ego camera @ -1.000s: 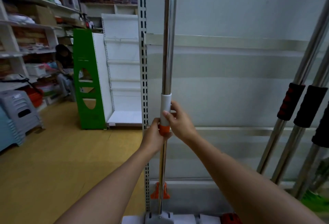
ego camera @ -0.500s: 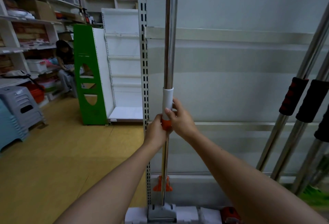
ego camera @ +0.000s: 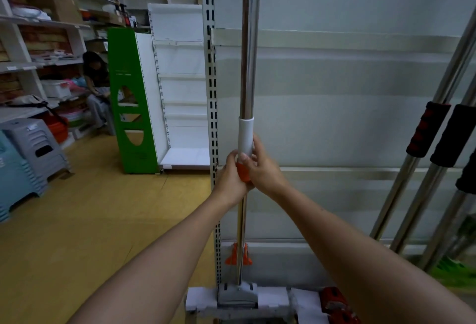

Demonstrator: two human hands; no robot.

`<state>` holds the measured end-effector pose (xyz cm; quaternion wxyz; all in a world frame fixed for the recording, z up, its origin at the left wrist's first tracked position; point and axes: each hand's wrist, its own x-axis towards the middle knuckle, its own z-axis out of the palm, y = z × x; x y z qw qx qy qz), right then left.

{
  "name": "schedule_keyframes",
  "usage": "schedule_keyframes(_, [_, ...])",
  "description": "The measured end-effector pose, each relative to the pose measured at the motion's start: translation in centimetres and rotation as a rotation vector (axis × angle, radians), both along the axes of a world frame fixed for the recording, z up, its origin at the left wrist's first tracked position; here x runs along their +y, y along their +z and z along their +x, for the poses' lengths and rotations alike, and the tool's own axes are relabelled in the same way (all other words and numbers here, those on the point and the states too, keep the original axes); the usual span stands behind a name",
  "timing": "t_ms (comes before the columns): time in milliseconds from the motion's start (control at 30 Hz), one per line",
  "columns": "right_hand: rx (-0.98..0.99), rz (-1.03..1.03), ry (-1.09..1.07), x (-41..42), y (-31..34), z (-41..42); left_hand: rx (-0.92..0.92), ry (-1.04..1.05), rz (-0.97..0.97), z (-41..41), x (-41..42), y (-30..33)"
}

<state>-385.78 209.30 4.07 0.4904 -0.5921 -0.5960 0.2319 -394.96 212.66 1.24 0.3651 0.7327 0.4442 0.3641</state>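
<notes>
Now both hands are closed on one upright mop. The left hand [ego camera: 230,180] has its grip round the short orange plastic collar [ego camera: 243,173] of the long shiny steel mop pole [ego camera: 248,66], with the fingers curled round it. The right hand [ego camera: 266,169] is just beside and a little higher, touching the left hand; its grip is curled round the lower end of the white plastic sleeve [ego camera: 246,134], which sits on the pole directly above the collar. Neither grip is open.

The pole stands almost vertical in front of the pale grey back panel [ego camera: 347,117] of a shelf rack, just beside the white slotted metal upright [ego camera: 211,92]. Lower on the pole there is an orange plastic lever bracket [ego camera: 233,256]. At the bottom the pole goes into the grey plastic mop head [ego camera: 237,295], with white sponge on both sides of it.

To the right, well apart, more steel poles with black and red foam sleeves [ego camera: 427,130] lean against the same panel. To the left a green and white shelf unit [ego camera: 131,107] stands on the yellow floor [ego camera: 90,220], near stacked grey plastic stools [ego camera: 36,143]. Behind it a person [ego camera: 96,84] sits by the wall shelves.
</notes>
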Motion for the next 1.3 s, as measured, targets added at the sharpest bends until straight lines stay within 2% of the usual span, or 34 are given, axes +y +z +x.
schedule_keyframes(133, [0.008,-0.076,-0.020,-2.0,-2.8,0.4,0.091,0.004,-0.040,-1.4,-1.3,-1.4])
schedule_keyframes(333, [-0.060,-0.170,-0.091,-4.8,-5.5,0.6,0.086,-0.044,-0.052,-3.6,-2.7,-2.9])
schedule_keyframes(600, [-0.150,-0.140,-0.159,-6.9,-4.2,-0.2,0.032,-0.132,-0.009,-3.5,-4.9,-1.6])
schedule_keyframes(767, [-0.250,-0.109,-0.245,-9.3,-4.5,-0.2,0.108,-0.052,0.070,-3.8,-6.3,-1.6])
schedule_keyframes(867, [-0.236,-0.058,-0.346,-12.0,-5.4,1.0,0.117,0.002,0.104,-4.4,-7.9,-2.3])
schedule_keyframes(967, [-0.240,-0.116,-0.407,-15.9,-7.1,3.0,0.166,-0.022,0.095,-4.4,-10.1,-3.7])
schedule_keyframes(1100, [-0.298,-0.209,-0.497,-20.6,-6.9,7.1,0.207,-0.098,0.108,-1.5,-12.2,-3.4])
schedule_keyframes(1300, [-0.356,-0.072,-0.672,-28.4,-2.9,13.3,0.170,-0.334,0.208,6.7,-18.7,-1.7])
